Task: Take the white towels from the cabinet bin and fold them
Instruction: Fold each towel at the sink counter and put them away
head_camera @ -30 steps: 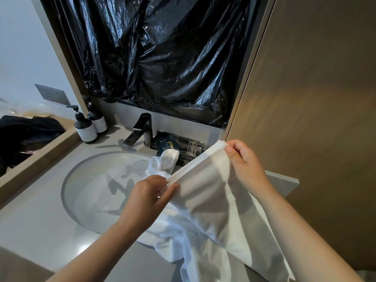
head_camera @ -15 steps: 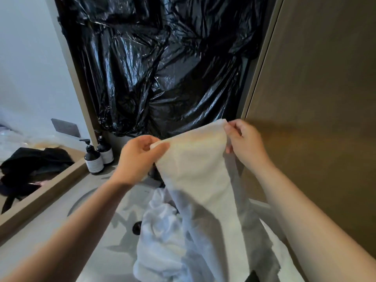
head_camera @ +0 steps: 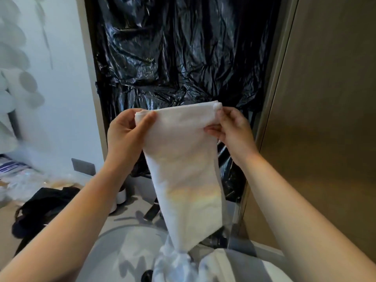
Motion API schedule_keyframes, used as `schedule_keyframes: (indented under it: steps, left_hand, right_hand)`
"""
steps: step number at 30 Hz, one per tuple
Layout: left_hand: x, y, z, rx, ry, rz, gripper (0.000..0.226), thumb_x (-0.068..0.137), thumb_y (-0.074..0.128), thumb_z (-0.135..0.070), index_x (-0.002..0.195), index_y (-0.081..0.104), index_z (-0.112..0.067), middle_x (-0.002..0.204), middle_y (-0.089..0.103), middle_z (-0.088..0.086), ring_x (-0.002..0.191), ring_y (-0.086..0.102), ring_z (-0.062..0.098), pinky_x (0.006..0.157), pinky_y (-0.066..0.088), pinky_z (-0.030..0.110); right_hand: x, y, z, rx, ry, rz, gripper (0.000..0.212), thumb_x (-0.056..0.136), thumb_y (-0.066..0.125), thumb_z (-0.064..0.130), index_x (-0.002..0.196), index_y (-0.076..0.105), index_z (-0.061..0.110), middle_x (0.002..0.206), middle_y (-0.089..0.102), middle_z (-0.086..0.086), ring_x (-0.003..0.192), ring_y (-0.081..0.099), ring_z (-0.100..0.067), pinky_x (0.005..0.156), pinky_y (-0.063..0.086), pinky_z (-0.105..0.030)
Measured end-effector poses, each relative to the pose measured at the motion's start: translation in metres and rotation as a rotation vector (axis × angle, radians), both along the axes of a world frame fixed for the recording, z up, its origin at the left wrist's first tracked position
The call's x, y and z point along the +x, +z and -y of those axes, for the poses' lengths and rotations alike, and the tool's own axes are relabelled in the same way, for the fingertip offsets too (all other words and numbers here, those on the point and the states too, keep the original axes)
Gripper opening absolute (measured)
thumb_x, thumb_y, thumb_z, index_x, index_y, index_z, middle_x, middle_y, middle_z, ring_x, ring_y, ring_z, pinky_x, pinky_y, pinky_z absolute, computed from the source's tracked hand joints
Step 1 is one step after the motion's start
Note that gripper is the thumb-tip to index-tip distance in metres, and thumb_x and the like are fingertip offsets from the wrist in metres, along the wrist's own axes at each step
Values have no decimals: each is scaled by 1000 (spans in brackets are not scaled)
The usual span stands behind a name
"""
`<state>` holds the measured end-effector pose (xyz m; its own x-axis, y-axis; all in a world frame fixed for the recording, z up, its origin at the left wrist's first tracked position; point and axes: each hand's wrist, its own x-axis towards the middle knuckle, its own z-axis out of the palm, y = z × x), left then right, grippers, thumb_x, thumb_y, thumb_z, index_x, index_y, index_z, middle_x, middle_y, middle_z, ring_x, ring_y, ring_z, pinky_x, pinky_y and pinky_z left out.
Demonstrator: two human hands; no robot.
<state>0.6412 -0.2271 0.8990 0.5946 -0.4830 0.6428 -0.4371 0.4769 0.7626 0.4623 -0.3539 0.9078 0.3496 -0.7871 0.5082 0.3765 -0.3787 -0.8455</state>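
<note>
Your left hand [head_camera: 124, 133] pinches white towel [head_camera: 183, 169] top corner at 9 o'clock; your right hand [head_camera: 234, 131] pinches corner at 3 o'clock; cloth hangs toward 6.

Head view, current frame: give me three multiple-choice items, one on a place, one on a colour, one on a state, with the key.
1. What lies below the hanging towel?
A) a bed
B) the sink
C) a chair

2. What colour is the plastic sheet behind it?
A) black
B) blue
C) red

3. How is the towel held?
A) draped on a rail
B) flat on the counter
C) by both hands at its top edge

Key:
1 B, the sink's rim curves under the towel's lower end.
2 A, glossy black folds fill the background.
3 C, the left hand and right hand each pinch a top corner.
</note>
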Motion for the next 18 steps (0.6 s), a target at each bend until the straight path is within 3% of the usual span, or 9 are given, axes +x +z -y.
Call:
schedule_keyframes:
  steps: [7, 13, 18]
  left_hand:
    - [-27, 10, -20, -8, 11, 97, 19, 86, 70, -26, 93, 65, -9, 75, 62, -4, 66, 54, 5, 58, 45, 14]
    - [-81, -51, -40, 191, 5, 245, 9, 83, 73, -30, 84, 65, -26, 78, 66, -9, 68, 59, 10, 60, 47, 24]
    - [-142, -103, -54, 290, -170, 269, 17, 77, 72, -36, 80, 65, -21, 77, 65, -5, 67, 58, 9, 60, 46, 25]
  right_hand:
    - [-21, 8, -11, 78, 89, 43, 16, 98, 53, 26, 109, 57, 15, 100, 67, -4, 84, 70, -15, 77, 57, -27]
    - [-95, -64, -30, 364, 180, -11, 17, 102, 44, 12, 108, 60, 12, 81, 72, -1, 71, 69, -13, 74, 59, -25]
    - [-169, -121, -56, 598, 139, 6, 19, 98, 47, 12, 107, 60, 2, 90, 71, -12, 80, 69, -20, 84, 57, -34]
